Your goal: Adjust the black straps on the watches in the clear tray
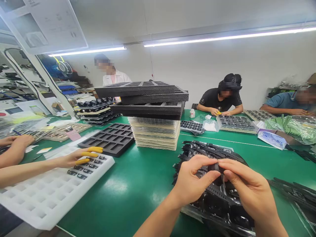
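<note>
My left hand (pixel 191 179) and my right hand (pixel 249 184) meet fingertip to fingertip, both closed on a black watch (pixel 215 168). My fingers cover most of it, so I cannot tell how its strap sits. Just beneath my hands lies a clear plastic tray (pixel 192 212) filled with black watches. Perforated black straps (pixel 214 194) stretch across that tray and hang over its left side. More black straps (pixel 293 191) lie in a heap to the right of my right hand.
Black foam trays (pixel 145 108) top a tall stack of pale sheets (pixel 154 133) ahead. At left, a co-worker's hand in yellow finger covers (pixel 86 154) reaches over a white foam tray (pixel 46 204) holding small parts. Other people work across the green table (pixel 138 184).
</note>
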`<state>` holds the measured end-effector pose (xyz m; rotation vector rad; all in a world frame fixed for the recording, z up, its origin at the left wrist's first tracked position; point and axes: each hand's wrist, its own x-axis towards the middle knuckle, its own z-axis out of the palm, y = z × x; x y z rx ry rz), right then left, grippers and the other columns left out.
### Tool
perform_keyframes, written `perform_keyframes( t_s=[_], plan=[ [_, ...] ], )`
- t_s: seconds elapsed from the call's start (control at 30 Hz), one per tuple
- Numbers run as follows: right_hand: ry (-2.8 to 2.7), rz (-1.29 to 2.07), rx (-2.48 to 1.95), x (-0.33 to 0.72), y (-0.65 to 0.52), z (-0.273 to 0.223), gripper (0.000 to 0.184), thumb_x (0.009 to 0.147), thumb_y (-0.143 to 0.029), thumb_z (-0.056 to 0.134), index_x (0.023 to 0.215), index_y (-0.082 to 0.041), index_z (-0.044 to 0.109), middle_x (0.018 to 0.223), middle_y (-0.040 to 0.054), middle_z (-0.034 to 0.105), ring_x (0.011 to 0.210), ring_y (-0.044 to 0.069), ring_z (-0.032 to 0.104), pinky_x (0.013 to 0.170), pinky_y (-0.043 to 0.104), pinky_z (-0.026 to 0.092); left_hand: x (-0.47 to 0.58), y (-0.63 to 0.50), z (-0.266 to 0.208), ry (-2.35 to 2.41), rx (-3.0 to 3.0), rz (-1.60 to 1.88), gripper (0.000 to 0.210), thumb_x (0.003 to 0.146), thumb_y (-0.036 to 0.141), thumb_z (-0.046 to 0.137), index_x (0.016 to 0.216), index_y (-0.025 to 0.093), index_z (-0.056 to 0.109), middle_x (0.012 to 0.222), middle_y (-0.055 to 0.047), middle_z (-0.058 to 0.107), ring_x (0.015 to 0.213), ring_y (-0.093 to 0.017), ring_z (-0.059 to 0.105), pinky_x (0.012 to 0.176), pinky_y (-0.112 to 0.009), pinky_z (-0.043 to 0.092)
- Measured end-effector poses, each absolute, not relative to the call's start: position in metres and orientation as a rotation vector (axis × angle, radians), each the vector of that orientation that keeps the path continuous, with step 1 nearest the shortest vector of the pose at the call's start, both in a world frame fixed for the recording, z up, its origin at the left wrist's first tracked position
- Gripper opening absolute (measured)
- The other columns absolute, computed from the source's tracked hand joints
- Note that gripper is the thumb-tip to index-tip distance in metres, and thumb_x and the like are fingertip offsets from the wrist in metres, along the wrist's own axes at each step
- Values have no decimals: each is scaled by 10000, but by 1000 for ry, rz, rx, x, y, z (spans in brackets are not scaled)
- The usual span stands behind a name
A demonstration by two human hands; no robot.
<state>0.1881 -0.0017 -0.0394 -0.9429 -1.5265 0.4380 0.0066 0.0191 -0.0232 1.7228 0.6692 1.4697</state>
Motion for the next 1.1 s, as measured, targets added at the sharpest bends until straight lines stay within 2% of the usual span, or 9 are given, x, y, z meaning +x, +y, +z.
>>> perform_keyframes(
  t_s=[0.07, 0.23, 0.47, 0.63, 0.73, 0.83, 0.93, 1.03, 1.1],
  plan=[
    [-1461, 409, -934, 186, -3, -40, 145, 905, -331, 746, 1012, -324, 843, 1071, 53, 812, 855, 255, 770, 724, 346, 668, 8, 17, -23, 668, 1728, 1456, 244, 817, 233, 803, 1055, 179, 807, 1010, -98, 788, 912, -214, 729, 878, -322, 584],
    [-1382, 551, -957, 187, -7, -34, 181, 885, -372, 767, 1033, -298, 841, 967, 47, 812, 627, 191, 721, 585, 280, 639, 10, 12, -21, 645, 1692, 1495, 277, 831, 241, 789, 1104, 197, 793, 1050, -95, 786, 948, -223, 723, 909, -342, 580],
    [-1381, 846, -874, 197, 7, -43, 175, 891, -411, 763, 985, -286, 843, 1046, 88, 807, 794, 249, 765, 618, 289, 647, 11, 12, -22, 663, 1627, 1466, 279, 802, 235, 812, 1077, 192, 798, 1058, -96, 779, 949, -225, 721, 923, -347, 572],
    [-1443, 729, -931, 193, 7, -39, 145, 874, -404, 781, 975, -324, 848, 1079, 61, 809, 939, 265, 762, 699, 286, 653, 11, 15, -23, 672, 1627, 1466, 262, 799, 216, 808, 1059, 183, 801, 1036, -95, 782, 951, -225, 720, 919, -345, 568],
    [-1457, 653, -980, 188, 2, -37, 151, 868, -410, 783, 971, -320, 848, 1095, 54, 800, 819, 226, 745, 696, 292, 641, 10, 15, -23, 711, 1648, 1474, 234, 818, 208, 788, 1050, 178, 800, 1029, -96, 784, 962, -226, 718, 914, -340, 568],
    [-1377, 694, -1004, 185, -1, -38, 202, 890, -436, 755, 1002, -289, 838, 870, 46, 781, 616, 182, 659, 580, 291, 591, 7, 13, -23, 665, 1662, 1426, 280, 878, 233, 732, 1150, 184, 774, 1107, -105, 775, 1029, -233, 714, 959, -350, 564],
    [-1262, 804, -975, 185, -1, -41, 282, 917, -478, 712, 1032, -247, 824, 610, 20, 658, 550, 188, 606, 507, 292, 526, 3, 13, -23, 543, 1638, 1328, 374, 921, 291, 696, 1280, 185, 711, 1206, -123, 749, 1111, -250, 706, 1000, -363, 563],
    [-1224, 922, -939, 187, -2, -41, 297, 919, -486, 705, 1033, -234, 813, 579, 14, 621, 509, 173, 571, 460, 271, 482, 2, 17, -25, 540, 1697, 1327, 317, 913, 313, 721, 1197, 175, 743, 1160, -124, 765, 1056, -245, 727, 943, -344, 593],
    [-1236, 970, -951, 187, -4, -38, 297, 924, -486, 698, 1029, -230, 805, 547, 2, 594, 481, 157, 545, 430, 245, 458, 3, 20, -28, 563, 1867, 1417, 223, 916, 290, 725, 1108, 186, 767, 1051, -102, 790, 959, -222, 736, 884, -333, 608]
  ],
)
